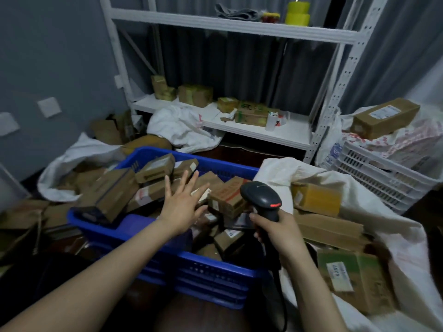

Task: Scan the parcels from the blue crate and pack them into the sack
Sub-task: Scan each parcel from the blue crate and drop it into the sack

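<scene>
A blue crate in the middle holds several brown cardboard parcels. My left hand hovers over the crate with fingers spread, holding nothing. My right hand grips the handle of a black barcode scanner at the crate's right edge; a red light glows on the scanner's head. To the right lies an open white sack with several parcels in it, among them a yellow-taped box and a labelled box.
A white metal shelf stands behind the crate with boxes, a white cup and a crumpled white bag. Another white sack of parcels lies at the left. A white crate with a long box on top stands at the right.
</scene>
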